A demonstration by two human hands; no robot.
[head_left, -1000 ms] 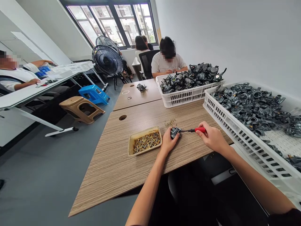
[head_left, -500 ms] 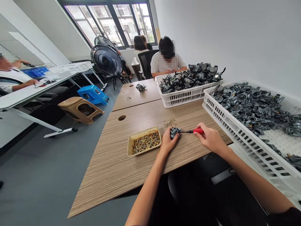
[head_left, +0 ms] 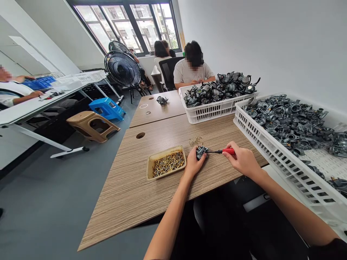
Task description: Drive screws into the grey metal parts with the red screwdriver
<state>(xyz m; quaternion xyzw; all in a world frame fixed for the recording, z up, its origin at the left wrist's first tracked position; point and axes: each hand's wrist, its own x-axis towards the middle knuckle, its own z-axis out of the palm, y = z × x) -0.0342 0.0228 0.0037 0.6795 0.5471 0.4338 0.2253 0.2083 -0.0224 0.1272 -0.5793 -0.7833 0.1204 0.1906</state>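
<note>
L hand [head_left: 193, 163]: closed round a small dark metal part [head_left: 202, 151], pinning it on the desk [head_left: 130, 187]
R hand [head_left: 242, 160]: fist wrapped on red-handled screwdriver [head_left: 221, 151], shaft level, tip at the part's right side
part loc: desk middle, just right of the screw tray, near desk's front half
progress: looks mid-fastening on this one unit; can't tell how many screws are in, too small to see
done: can't tell from the view which crate holds finished pcs
left: prob lots. Near crate [head_left: 273, 153] on R is loaded w/ similar gray castings, far crate [head_left: 214, 110] heaped too
screws: tan tray [head_left: 151, 160] well stocked w/ brass screws, just L of the L hand; small loose pile of screws [head_left: 195, 141] just behind the part
desk: wood-grain laminate, round cable hole [head_left: 141, 135] toward far L; second desk butted behind it w/ one stray part [head_left: 162, 100] and a couple of small rings
room: white walls, gray floor, big window at far end
ppl: one person seated at the far desk behind the far crate, hands busy; others further back; another person at a white table [head_left: 35, 104] on the L
misc: black floor fan [head_left: 123, 69], blue stool [head_left: 107, 107] and tan stool [head_left: 92, 125] tipped on the floor
</note>
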